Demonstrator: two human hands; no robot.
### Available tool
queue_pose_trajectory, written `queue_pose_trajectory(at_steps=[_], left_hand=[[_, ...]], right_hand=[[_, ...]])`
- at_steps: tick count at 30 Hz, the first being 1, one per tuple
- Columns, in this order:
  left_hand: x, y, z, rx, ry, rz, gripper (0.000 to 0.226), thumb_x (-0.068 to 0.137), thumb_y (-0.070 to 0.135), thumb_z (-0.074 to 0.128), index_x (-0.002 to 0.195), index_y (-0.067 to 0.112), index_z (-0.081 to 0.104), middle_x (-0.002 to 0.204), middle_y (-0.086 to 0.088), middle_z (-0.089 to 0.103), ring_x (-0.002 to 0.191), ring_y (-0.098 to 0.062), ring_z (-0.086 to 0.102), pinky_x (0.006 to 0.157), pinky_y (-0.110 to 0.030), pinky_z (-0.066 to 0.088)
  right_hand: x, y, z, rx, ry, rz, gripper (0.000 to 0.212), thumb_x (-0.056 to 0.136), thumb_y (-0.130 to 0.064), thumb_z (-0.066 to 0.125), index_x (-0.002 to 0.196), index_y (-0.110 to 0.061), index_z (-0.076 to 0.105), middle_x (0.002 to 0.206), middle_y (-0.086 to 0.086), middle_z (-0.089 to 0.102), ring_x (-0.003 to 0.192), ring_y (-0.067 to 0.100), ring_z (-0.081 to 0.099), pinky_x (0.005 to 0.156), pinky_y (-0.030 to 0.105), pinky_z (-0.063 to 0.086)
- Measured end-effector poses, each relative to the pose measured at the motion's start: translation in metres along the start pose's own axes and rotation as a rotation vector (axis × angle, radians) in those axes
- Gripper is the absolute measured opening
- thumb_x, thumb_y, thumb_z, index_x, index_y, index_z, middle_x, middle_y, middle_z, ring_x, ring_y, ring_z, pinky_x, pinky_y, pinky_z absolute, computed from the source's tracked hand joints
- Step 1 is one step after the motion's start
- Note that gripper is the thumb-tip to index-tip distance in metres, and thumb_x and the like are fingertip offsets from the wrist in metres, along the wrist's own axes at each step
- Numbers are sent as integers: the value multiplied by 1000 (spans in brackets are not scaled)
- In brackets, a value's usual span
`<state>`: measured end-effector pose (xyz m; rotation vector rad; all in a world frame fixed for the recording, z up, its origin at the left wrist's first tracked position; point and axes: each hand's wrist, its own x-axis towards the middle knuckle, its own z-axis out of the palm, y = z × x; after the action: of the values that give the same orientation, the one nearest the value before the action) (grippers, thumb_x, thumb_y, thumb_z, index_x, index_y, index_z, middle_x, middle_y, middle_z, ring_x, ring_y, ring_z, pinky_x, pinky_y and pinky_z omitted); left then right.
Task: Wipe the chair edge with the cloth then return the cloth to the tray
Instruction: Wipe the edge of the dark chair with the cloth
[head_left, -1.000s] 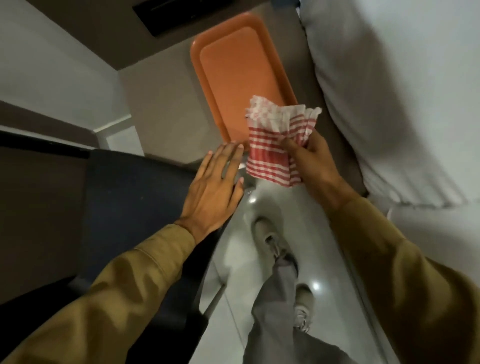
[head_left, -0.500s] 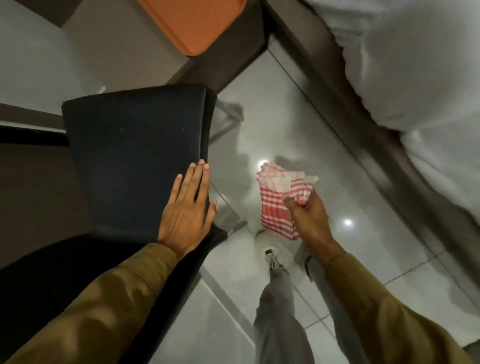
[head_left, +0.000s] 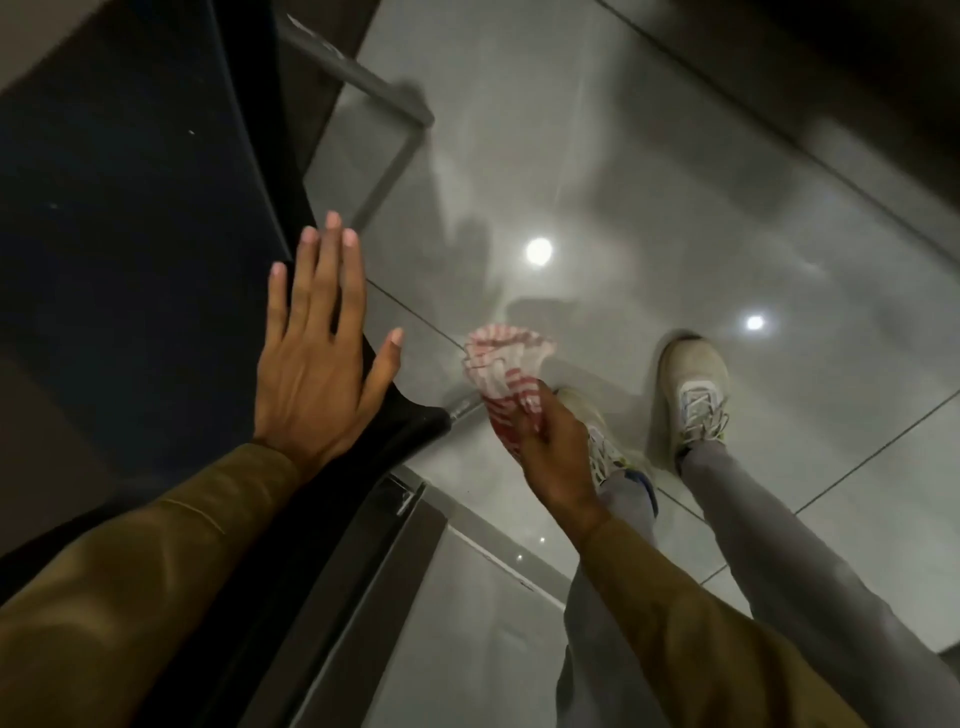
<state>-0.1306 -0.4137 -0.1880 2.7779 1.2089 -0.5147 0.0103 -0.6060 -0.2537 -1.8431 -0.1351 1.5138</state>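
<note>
Head view — **A:** Why is the left hand (head_left: 317, 358) flat on the chair (head_left: 140, 218)?

**B:** Probably to steady it; its fingers (head_left: 332, 280) lie spread near the seat's right edge, gripping nothing.

**A:** And the cloth (head_left: 501, 374)?

**B:** Bunched in the right hand (head_left: 553, 452), fingers clenched round it, over the floor (head_left: 675, 197) just beside the chair's corner, not touching. Tray out of sight. No readable writing.
</note>
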Motion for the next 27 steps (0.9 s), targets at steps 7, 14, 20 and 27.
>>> queue_pose_trajectory(at_steps=[7,14,20,27], left_hand=[[4,-1,27,36,65,44,86,112,54,34,171,-1,4,180,-23,11,169,-41,11,134,-61,-3],[7,1,35,28,142,28,81,112,56,27,172,5,8,180,-20,19,168,-38,16,135,-54,-9],[8,2,38,-1,192,23,78,110,52,32,173,12,8,180,-15,22,168,-35,17,135,-49,-11],[9,1,42,15,214,23,75,110,50,29,172,12,17,178,-18,26,167,-37,20,134,-47,-13]], right_hand=[[-3,17,46,300,-293,226,52,110,-54,45,152,-27,60,139,-6,73,113,-9,73,80,-1,55],[-10,33,74,445,-247,228,63,106,-51,44,165,-30,42,162,-10,56,126,-17,61,96,0,52],[18,51,85,438,-143,216,38,115,-30,45,149,-44,49,152,-12,62,143,7,57,118,26,52],[72,63,76,411,-91,382,39,112,-40,49,147,-24,56,133,17,71,96,26,68,64,22,57]])
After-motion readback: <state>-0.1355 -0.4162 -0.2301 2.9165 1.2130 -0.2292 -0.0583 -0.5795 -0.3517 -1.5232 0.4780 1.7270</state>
